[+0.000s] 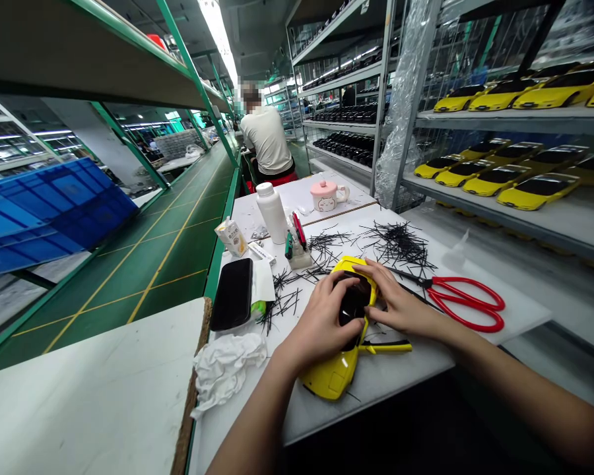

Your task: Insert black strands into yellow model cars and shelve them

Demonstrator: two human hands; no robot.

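Note:
A yellow model car [330, 377] with a dark roof and windows lies on the white worktop, its near end toward me. My left hand [324, 316] is curled over its left side and roof, thumb and fingers pressing on the dark top. From the other side my right hand [396, 297] grips the edge of the body with bent fingers. A yellow and black part, apparently an open door [389, 348], sticks out to the right below my right hand. Red-handled scissors [468, 303] lie beside my right wrist, their blades partly behind the hand.
Thin black strips [400, 245] are scattered across the worktop. Left of the car are a phone [231, 293] and crumpled tissue [228, 369]. A white bottle [272, 211] and pink-lidded mug [325, 196] stand behind. Shelves of yellow cars [539, 191] rise at right; a person [270, 138] sits ahead.

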